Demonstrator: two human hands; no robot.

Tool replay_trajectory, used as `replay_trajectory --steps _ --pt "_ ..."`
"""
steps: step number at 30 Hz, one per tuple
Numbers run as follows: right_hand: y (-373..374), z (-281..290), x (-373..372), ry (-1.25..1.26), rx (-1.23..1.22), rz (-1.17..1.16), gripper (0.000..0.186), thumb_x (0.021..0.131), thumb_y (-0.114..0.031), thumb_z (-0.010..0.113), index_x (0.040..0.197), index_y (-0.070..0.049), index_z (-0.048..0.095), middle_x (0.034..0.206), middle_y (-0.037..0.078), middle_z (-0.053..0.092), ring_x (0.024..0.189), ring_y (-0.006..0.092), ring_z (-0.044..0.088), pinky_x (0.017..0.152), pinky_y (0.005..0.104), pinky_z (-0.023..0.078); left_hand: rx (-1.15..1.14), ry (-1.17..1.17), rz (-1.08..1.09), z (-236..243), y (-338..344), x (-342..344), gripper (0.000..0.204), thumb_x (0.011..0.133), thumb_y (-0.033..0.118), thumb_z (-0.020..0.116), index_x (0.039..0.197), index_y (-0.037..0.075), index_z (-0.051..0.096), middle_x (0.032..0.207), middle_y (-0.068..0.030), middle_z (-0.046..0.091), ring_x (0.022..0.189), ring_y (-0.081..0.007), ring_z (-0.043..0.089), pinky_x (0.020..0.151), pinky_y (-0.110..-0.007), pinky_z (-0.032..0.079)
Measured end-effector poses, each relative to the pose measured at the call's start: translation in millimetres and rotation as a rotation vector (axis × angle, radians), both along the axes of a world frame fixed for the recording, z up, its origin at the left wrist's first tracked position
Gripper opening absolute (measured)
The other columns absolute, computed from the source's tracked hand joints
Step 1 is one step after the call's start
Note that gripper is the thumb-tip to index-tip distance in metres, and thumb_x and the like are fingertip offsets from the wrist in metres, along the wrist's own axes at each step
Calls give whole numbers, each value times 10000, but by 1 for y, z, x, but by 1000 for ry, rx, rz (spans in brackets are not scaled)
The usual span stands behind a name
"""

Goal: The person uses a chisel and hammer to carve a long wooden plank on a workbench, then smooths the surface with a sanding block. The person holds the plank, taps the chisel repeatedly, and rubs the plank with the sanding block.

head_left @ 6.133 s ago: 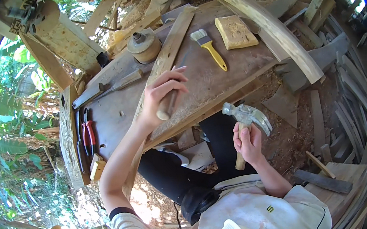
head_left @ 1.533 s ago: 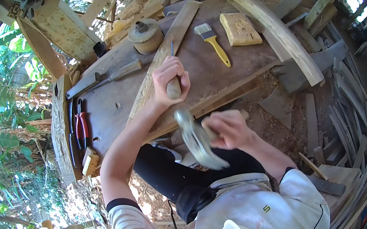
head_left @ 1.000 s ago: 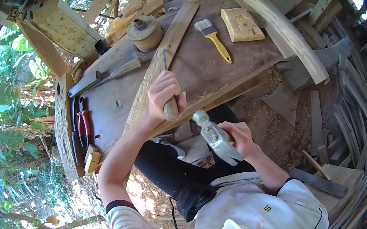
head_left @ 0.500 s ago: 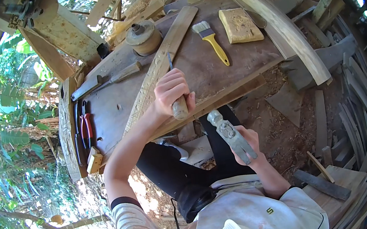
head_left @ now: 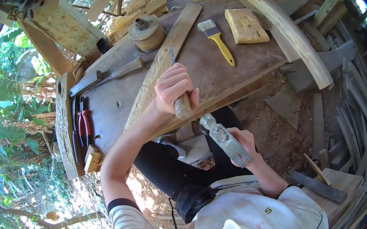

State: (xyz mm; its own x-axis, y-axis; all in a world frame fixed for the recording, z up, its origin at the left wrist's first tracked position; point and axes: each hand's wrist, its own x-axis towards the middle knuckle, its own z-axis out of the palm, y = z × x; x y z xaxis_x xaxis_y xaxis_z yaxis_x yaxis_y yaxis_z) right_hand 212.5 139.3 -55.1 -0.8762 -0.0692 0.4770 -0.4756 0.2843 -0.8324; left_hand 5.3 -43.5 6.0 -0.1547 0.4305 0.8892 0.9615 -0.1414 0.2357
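Observation:
My left hand (head_left: 174,88) is closed around the wooden handle of a chisel (head_left: 182,107), whose thin metal blade points away from me over a long, carved wooden plank (head_left: 147,99). The plank lies diagonally on the brown bench top. Just below and right of that hand, my right hand (head_left: 244,144) grips a claw hammer (head_left: 224,138), its silver head near the handle's butt and its claw pointing toward me. Whether hammer and chisel touch, I cannot tell.
On the bench (head_left: 245,61) are a yellow brush (head_left: 221,48), wood block (head_left: 246,28), round wooden piece (head_left: 146,38), second chisel (head_left: 127,68) and red-handled pliers (head_left: 84,124). A long curved branch (head_left: 287,28) crosses the right end. Scrap wood (head_left: 320,125) lies right; plants grow left.
Since six seconds ago my left hand has closed around the chisel with its blade pointing forward. The hammer has swung left, turned over, and shifted slightly about under the chisel handle.

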Motion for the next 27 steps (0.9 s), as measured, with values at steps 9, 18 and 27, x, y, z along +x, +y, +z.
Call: replay_trajectory --steps 9,18,27 --pt "2 5 2 -34 17 24 387 888 -281 728 1136 6 654 793 127 677 625 271 682 580 316 494 -13 -30 33 -18 4 -10 203 679 -82 646 668 43 486 637 -81 504 566 -271 499 617 -382 465" --pt "1 7 -2 -28 11 55 393 873 -271 746 1135 5 649 794 130 674 615 282 674 574 334 501 -27 17 30 -19 6 -14 218 638 -54 693 676 66 515 645 -78 505 590 -297 525 602 -370 462" --pt "0 -1 1 -14 -3 56 375 903 -285 715 1124 10 647 803 136 669 612 289 667 561 355 502 -8 -27 38 -18 6 -16 206 665 -80 646 666 52 488 633 -82 499 570 -282 505 607 -376 463"
